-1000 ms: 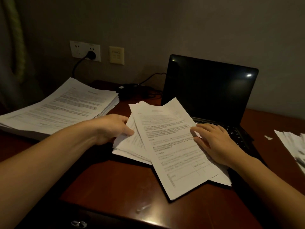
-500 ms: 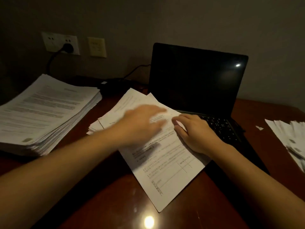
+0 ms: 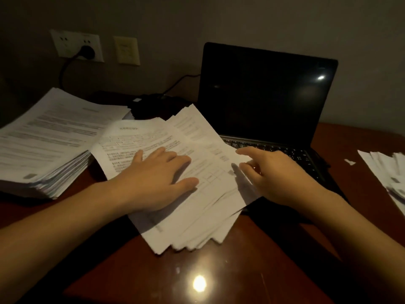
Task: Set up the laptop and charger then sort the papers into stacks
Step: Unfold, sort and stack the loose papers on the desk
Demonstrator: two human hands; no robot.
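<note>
Spreading further left than half a second back, when it was sitting narrower in front of the laptop [image 3: 263,95], and now fanning out with its lower edges staggered: the loose pile of papers [image 3: 203,224]. Pressing palm-down on that pile with the left grip [image 3: 157,178], no longer blurring across the page, fingers straight and spread wide, clasping nothing. Hovering at the pile's right edge with the right grip [image 3: 278,176], lifted off the sheet it was resting on, index finger stretching out and thumb lying below it, the two parted with the top sheet's corner between them and not closing on it. Lying on the dark red counter [image 3: 252,270] between the tall paper stack [image 3: 50,137] at the left and the laptop, with the pile's upper left corner reaching the stack and its right side overlapping the laptop's front. Standing open at the back right with a dark screen, keyboard partly showing behind the right grip. Sitting just behind the pile, beside the laptop's left side: the black charger brick [image 3: 151,104], its cable [image 3: 63,73] running up to the plug [image 3: 87,50] in the wall socket [image 3: 76,46]. Lying well apart at the far right edge: another spread of sheets [image 3: 390,172], with a small paper scrap [image 3: 349,161] near it.
</note>
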